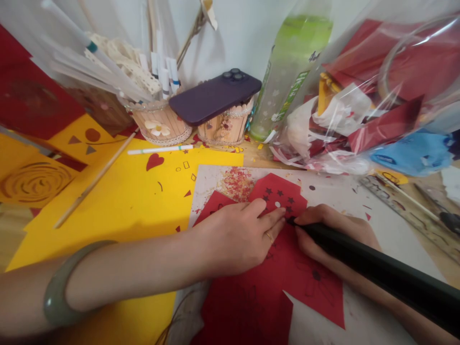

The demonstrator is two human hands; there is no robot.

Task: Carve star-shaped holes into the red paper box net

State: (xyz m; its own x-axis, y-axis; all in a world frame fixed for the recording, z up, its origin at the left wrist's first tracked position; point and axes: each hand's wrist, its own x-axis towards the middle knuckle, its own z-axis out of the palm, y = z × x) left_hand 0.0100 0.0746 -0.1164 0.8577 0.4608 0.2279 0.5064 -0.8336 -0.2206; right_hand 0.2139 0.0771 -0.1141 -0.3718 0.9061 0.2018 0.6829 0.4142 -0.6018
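Note:
My left hand [251,232] lies on a red paper cut-out [312,282], its fingers stretched out and pressed down on the sheet. A ring and a green bangle are on this arm. Dark stars and a small light circle show on the paper's upper part, and dark flower-like lines lower down. My right hand [330,230] is closed around a long black pen-shaped tool [370,254]. The tool's tip is at the red paper, close beside my left fingertips. It runs toward the lower right, very near the camera. The tip's exact shape is too small to tell.
Yellow paper [143,201] and a pale sheet [391,230] cover the table, with scattered scraps. A dark phone [215,96] rests on a small wooden pot [228,129]. Behind stand a bottle [291,72] and a plastic bag [377,105]. A thin stick [95,179] lies left.

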